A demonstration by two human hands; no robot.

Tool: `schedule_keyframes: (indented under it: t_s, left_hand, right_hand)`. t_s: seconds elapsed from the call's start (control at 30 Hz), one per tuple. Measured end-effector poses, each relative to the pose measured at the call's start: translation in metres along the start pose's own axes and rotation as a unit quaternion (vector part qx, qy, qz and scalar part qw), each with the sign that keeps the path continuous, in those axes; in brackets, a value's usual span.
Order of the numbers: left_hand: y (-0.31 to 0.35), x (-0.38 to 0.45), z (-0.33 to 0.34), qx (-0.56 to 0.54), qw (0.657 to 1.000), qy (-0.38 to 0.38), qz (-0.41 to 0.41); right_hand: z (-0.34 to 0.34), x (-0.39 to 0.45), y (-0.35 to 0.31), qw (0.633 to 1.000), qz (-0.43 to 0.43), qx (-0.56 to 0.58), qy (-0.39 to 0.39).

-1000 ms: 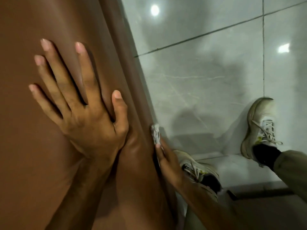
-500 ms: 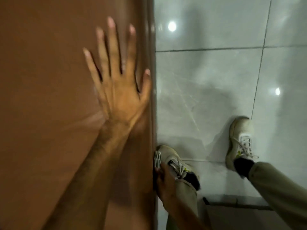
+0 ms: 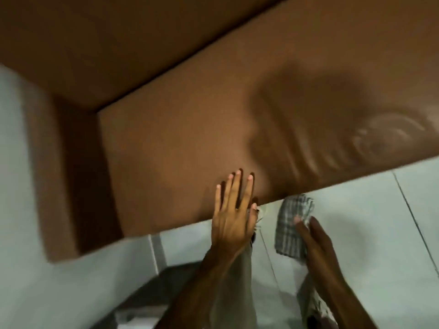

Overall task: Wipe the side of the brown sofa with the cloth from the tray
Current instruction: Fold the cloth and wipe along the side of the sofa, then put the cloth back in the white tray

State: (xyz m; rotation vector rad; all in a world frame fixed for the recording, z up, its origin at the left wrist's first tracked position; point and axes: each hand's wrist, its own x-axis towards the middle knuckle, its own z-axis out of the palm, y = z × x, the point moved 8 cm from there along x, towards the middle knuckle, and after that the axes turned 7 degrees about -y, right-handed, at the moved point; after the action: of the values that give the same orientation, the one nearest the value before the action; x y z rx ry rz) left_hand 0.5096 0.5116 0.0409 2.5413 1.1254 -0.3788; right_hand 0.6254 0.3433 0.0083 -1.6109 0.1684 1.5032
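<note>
Now your left hand (image 3: 229, 224) lies flat on the brown sofa (image 3: 180, 150), fingers spread and straight, right at the sofa's lower edge. Your right hand (image 3: 316, 241) is closed around the checked cloth (image 3: 291, 224), thumb pressing on its front. That cloth hangs just below the sofa's edge, over the pale tiled floor (image 3: 370, 233), its top corner close to the sofa; blur hides whether they touch. Both hands stay apart, cloth between them.

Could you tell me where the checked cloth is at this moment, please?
In the head view, the checked cloth sits lower right, held in the right hand just below the brown sofa edge, right of the left hand.
</note>
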Motion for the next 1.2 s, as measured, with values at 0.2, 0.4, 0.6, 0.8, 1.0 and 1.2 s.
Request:
schedule_keyframes:
  t_s: [0.2,0.4,0.6,0.8,1.0,1.2]
  left_hand:
    - [-0.125,-0.192,-0.029,-0.12,0.93,0.069,-0.34]
    - [-0.174,-0.473,0.048,-0.167,0.767,0.137,-0.605]
    - [-0.154,-0.655,0.23,-0.236,0.618,0.13,-0.739]
    - [-0.146,-0.669,0.347,-0.295,0.537,0.163,-0.773]
    - [-0.15,-0.637,0.377,-0.293,0.512,0.206,-0.781]
    - [-0.161,-0.631,0.366,-0.281,0.516,0.247,-0.771]
  right_hand:
    - [0.112,-0.086,-0.024,0.922,-0.098,-0.327,-0.181]
    - [0.255,-0.181,0.101,0.784,-0.103,-0.511,-0.336]
    - [0.328,-0.205,0.295,0.683,-0.066,-0.564,-0.46]
    - [0.348,-0.15,0.439,0.622,-0.001,-0.602,-0.501]
    - [0.349,-0.128,0.472,0.478,-0.032,-0.718,-0.505]
    - [0.358,-0.176,0.458,0.253,-0.384,-0.802,-0.382]
